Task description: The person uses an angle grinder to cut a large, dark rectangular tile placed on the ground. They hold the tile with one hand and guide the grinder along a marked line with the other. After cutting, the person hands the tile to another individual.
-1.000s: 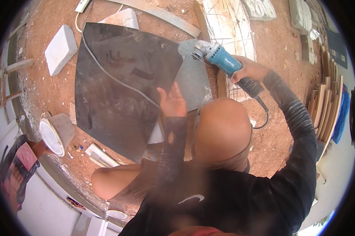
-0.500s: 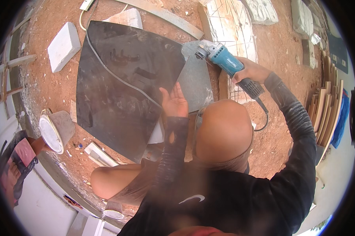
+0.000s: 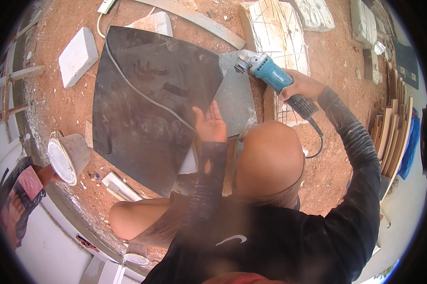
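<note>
On dark slab (image 3: 147, 104) — left hand (image 3: 210, 125)

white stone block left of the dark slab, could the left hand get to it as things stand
Probably not without shifting. The left hand rests on the near right edge of the dark slab, and the white stone block lies beyond the slab's far left side. Nothing blocks the way; the stretch alone looks long.

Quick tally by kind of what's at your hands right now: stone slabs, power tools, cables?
Dark slabs: 1, large black slab under the left hand
Grey slabs: 1, grey slab
Angle grinders: 1, teal grinder in the right hand
Cables: 1, grey cable
Total: 4
</note>
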`<action>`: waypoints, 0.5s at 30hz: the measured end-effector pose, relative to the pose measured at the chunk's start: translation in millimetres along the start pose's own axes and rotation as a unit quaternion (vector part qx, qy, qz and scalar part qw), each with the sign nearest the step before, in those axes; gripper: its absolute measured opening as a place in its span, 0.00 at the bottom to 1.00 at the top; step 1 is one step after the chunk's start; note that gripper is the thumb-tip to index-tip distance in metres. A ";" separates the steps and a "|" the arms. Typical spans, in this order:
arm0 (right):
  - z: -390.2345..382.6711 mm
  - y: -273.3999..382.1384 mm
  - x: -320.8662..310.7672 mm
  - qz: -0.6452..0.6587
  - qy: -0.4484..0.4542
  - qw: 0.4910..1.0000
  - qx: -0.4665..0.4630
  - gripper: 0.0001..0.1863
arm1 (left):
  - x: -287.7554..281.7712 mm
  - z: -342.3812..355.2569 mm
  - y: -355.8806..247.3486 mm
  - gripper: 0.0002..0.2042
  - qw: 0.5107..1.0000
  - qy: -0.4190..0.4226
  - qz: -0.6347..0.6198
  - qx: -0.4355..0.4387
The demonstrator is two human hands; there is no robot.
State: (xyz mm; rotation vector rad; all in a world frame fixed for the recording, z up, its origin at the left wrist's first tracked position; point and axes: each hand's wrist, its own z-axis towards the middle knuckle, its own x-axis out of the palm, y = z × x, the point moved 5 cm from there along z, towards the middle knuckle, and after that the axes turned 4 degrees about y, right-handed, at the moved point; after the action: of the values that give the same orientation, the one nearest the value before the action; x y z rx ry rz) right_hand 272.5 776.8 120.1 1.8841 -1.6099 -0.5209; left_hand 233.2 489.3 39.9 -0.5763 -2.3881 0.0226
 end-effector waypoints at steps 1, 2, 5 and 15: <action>1.0 -1.7 -1.0 -0.004 -0.003 1.000 -0.009 0.42 | 0.2 0.1 0.6 0.18 1.000 0.000 0.000 -0.002; 2.8 -5.0 -2.1 -0.008 -0.006 1.000 -0.019 0.42 | 0.6 -0.3 1.2 0.18 1.000 0.005 -0.002 -0.003; 1.8 -0.6 0.1 -0.001 0.004 1.000 -0.009 0.44 | 1.9 -1.3 1.4 0.18 1.000 0.009 -0.004 -0.004; 0.6 0.0 -0.2 -0.012 0.005 1.000 0.000 0.41 | 1.8 -0.6 -0.1 0.18 1.000 0.012 -0.006 -0.003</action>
State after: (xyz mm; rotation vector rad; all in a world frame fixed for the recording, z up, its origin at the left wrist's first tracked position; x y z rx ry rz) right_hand 272.1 776.8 119.7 1.9053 -1.5826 -0.5219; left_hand 232.3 489.8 41.5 -0.5623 -2.3697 0.0028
